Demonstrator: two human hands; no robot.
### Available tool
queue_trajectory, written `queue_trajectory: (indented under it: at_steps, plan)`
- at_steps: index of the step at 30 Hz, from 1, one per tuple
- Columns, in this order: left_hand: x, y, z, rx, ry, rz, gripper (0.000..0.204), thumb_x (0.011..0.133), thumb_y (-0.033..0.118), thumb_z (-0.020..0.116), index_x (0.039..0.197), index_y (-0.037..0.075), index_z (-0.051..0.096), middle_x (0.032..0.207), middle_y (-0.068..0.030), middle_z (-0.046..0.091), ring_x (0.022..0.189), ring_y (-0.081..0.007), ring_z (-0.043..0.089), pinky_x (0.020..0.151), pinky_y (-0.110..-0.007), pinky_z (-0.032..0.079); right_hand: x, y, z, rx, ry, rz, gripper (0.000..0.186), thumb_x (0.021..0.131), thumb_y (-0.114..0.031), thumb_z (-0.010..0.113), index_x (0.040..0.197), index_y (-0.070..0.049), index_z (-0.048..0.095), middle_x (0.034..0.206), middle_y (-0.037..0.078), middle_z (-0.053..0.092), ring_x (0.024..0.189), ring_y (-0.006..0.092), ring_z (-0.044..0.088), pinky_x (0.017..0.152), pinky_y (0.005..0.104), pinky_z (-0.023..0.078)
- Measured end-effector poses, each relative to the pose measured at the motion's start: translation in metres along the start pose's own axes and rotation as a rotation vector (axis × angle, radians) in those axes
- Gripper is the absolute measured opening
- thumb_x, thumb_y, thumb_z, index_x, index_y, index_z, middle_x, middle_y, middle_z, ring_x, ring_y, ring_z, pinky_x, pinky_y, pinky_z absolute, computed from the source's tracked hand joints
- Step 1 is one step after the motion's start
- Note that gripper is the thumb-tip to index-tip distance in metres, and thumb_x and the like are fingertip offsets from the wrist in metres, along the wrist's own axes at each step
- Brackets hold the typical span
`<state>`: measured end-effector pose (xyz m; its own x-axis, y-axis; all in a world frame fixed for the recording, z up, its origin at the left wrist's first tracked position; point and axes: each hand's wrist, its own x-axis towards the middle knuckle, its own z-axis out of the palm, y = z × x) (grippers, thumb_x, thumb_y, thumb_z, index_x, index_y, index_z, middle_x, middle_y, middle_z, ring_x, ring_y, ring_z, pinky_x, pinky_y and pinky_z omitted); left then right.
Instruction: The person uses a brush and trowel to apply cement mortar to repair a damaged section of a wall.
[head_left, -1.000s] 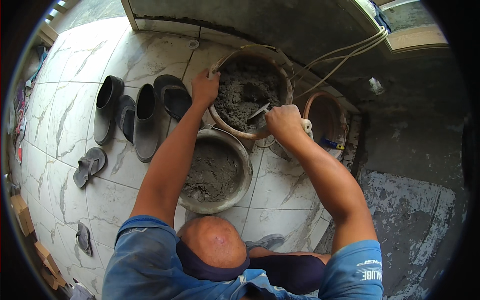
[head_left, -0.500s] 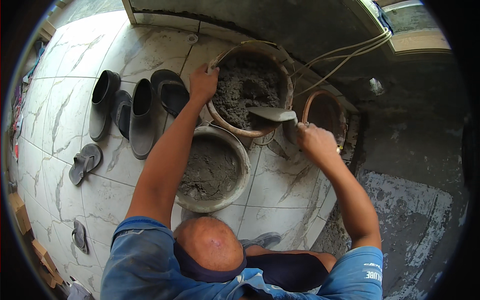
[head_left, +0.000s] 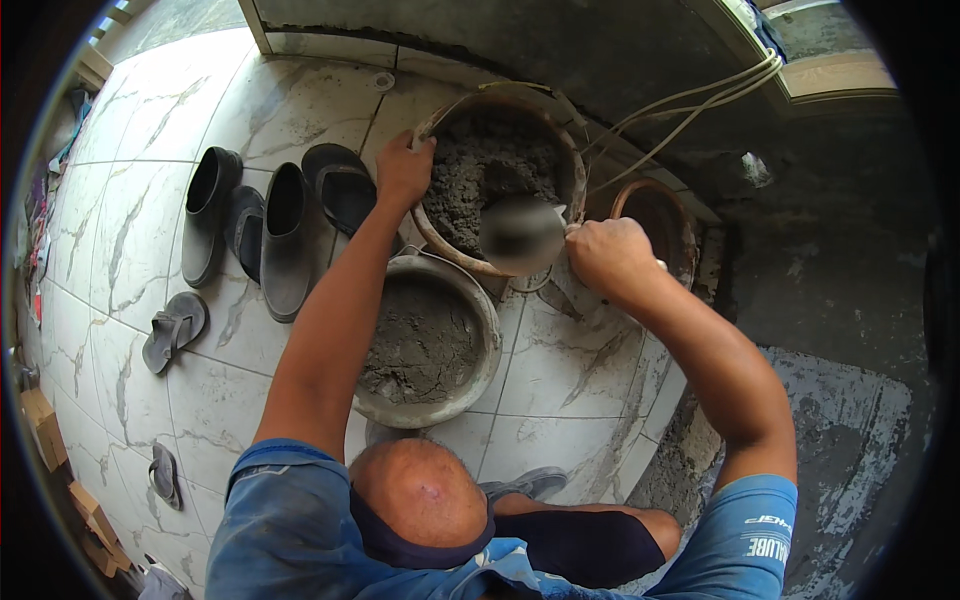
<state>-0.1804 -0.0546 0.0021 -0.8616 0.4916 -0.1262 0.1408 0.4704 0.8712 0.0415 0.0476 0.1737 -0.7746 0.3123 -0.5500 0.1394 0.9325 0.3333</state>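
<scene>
My left hand (head_left: pixel 404 170) is closed over the left rim of a round bucket (head_left: pixel 440 243) that holds lumpy grey mortar (head_left: pixel 470 165). At the bucket's right side, my right hand (head_left: pixel 618 258) is closed round the handle of a trowel (head_left: pixel 562 215). Most of the trowel's blade is lost behind a blurred patch over the lower right of the bucket; only a pale bit shows beside my fist. Nearer to me stands a second bucket (head_left: pixel 488 355) with a wire handle, containing flatter, cracked grey mortar (head_left: pixel 420 335).
Behind my right hand stands a brown-rimmed container (head_left: pixel 690 225). Grey boots (head_left: pixel 285 245) and dark sandals (head_left: pixel 340 185) lie left of the buckets on marbled tiles (head_left: pixel 225 385). Pale cables (head_left: pixel 690 105) hang by the dark wall. Wood blocks (head_left: pixel 42 425) sit far left.
My right hand has moved left and slightly down toward the bucket's rim, its elbow swinging outward. The trowel blade, clear before, is now mostly blurred. My left hand keeps its hold on the rim.
</scene>
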Motion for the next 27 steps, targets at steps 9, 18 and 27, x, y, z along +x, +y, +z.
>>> queue_trajectory:
  at_steps: [9, 18, 27]
  plan:
    - [0.002, -0.013, 0.001, -0.030, 0.067, 0.018, 0.046, 0.085, 0.038, 0.064, 0.105, -0.004, 0.065, 0.089, -0.0272, 0.064, 0.088, -0.0408, 0.064, 0.079, -0.044, 0.048, 0.003, 0.037, -0.120, -0.167, -0.251, 0.157, 0.025, 0.086, -0.020, 0.054, 0.092, -0.008, 0.076, 0.093, 0.012, 0.074, 0.091, 0.0254, 0.072, 0.075, 0.0373, 0.055]
    - [-0.002, 0.002, -0.001, -0.049, 0.007, -0.019, 0.044, 0.086, 0.033, 0.063, 0.108, -0.005, 0.064, 0.099, -0.0317, 0.064, 0.096, -0.0462, 0.062, 0.084, -0.046, 0.048, 0.078, 0.024, -0.070, 0.060, -0.519, 0.166, 0.025, 0.083, -0.024, 0.061, 0.094, -0.008, 0.076, 0.091, 0.009, 0.074, 0.086, 0.0258, 0.071, 0.076, 0.0390, 0.054]
    - [-0.001, -0.004, 0.004, -0.054, 0.009, -0.025, 0.046, 0.087, 0.032, 0.063, 0.113, -0.006, 0.063, 0.105, -0.0321, 0.063, 0.101, -0.0458, 0.061, 0.089, -0.045, 0.047, 0.034, 0.049, -0.066, 0.117, -0.353, 0.155, 0.030, 0.082, -0.030, 0.060, 0.078, -0.004, 0.074, 0.079, 0.013, 0.071, 0.078, 0.0290, 0.070, 0.073, 0.0408, 0.054]
